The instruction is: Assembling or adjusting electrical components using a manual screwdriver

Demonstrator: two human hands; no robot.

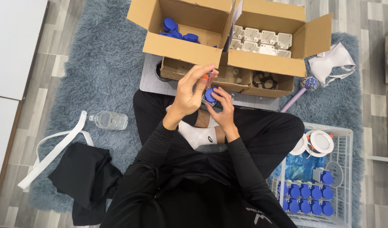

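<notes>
Bright even light, hands maybe sl. blurred

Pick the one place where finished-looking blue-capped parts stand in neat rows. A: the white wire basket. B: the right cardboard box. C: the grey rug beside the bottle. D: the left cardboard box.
A: the blue-capped parts stand in rows inside the white wire basket at the person's right.

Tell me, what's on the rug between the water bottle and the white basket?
The person's crossed legs, in the head view, sit between the water bottle and the white basket.
</notes>
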